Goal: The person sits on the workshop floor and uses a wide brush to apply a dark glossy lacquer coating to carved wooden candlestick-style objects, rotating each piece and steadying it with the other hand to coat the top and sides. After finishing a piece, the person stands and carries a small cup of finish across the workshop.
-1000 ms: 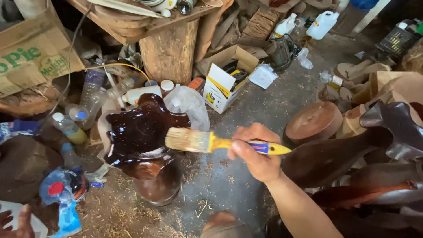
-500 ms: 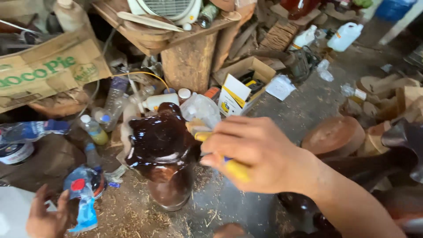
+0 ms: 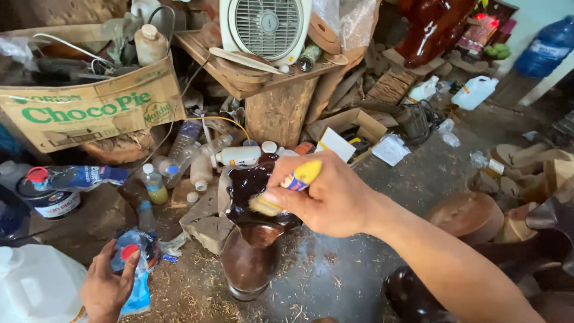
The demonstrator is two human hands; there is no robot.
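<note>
**Brush down on the dark wood piece**

Floor (image 3: 359,263) is grey, littered with sawdust; everything I work on sits there, so I bend over it.

Cardboard box (image 3: 89,110) top left, full of junk, pushed back out of the way. White fan (image 3: 266,27) on a wooden stand behind, facing me.

Wood piece (image 3: 251,197): dark, glossy and wet-looking on top, sitting on a round brown base (image 3: 248,269), which lifts it off the floor, likely so the edges stay reachable. It's centre frame, right under my right hand.

White jug (image 3: 36,287) at the bottom left corner, close by my left hand.

Right hand (image 3: 326,197): grip closed around the brush (image 3: 287,188), yellow handle sticking out above the fingers, bristles pressed down onto the wood piece's top. Held short, near the bristles, probably for control.

Left hand (image 3: 107,287): fingers curled onto a blue pouch (image 3: 134,272) with a red cap, on the floor left of the base. Whether it's really clamped or only resting there, can't tell.

Small bottles (image 3: 197,161) lie scattered just behind the wood piece, within reach.
</note>
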